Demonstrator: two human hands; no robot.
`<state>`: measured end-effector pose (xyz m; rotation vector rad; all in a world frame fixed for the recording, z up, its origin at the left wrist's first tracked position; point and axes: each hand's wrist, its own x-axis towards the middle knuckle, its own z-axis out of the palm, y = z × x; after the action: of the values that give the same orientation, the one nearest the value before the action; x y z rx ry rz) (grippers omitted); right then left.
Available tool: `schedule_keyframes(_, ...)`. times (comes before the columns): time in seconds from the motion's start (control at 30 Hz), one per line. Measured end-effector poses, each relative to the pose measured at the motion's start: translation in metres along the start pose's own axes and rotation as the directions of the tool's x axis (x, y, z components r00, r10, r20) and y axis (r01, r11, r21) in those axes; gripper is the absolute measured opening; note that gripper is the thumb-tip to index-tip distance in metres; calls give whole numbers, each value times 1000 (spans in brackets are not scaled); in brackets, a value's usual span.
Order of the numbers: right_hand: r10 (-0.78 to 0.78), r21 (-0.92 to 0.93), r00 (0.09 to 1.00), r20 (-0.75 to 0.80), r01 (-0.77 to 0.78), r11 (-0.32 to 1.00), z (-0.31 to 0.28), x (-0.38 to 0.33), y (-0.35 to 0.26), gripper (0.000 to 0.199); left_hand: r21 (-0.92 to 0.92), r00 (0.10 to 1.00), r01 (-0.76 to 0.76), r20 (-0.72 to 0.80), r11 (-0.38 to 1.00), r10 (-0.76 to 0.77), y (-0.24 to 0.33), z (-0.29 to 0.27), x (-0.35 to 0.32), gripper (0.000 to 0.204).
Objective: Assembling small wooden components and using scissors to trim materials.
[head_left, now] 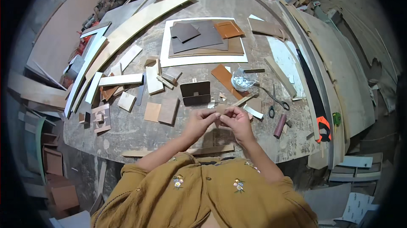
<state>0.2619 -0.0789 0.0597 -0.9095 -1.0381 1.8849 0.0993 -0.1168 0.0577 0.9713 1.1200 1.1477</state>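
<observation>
The left grip [201,121] and the right grip [240,123] pinched a small tan piece [221,109] between their fingertips, above the desk [135,138]. A dark two-part panel [196,89] sat just beyond the left grip; right of the right grip lay scissors [276,99] and a dark red cylinder [280,126].

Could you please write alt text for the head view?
A person's left hand and right hand pinch a small tan piece between them above a worn worktable. Around them lie wood pieces, black-handled scissors and an orange-and-black-handled handsaw.
</observation>
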Motion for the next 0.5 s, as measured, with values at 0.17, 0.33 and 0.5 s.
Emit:
schedule_keyframes(0.17, -266, -654, 960, -91, 144, 742, -47, 13, -17, 14, -138, 999, 32, -20, 990, -35, 3, -5, 4, 17)
schedule_keyframes(0.33, -443, -935, 860, -251, -335, -120, -150, 16, -39, 49, -162, 1000, 2, -4, 987, -3, 10, -8, 10, 17)
schedule_keyframes(0.5, -408, -972, 889, -205, -234, -20, -177, 10, -37, 48, -140, 1000, 4, 4, 990, -3, 18, -9, 12, 17)
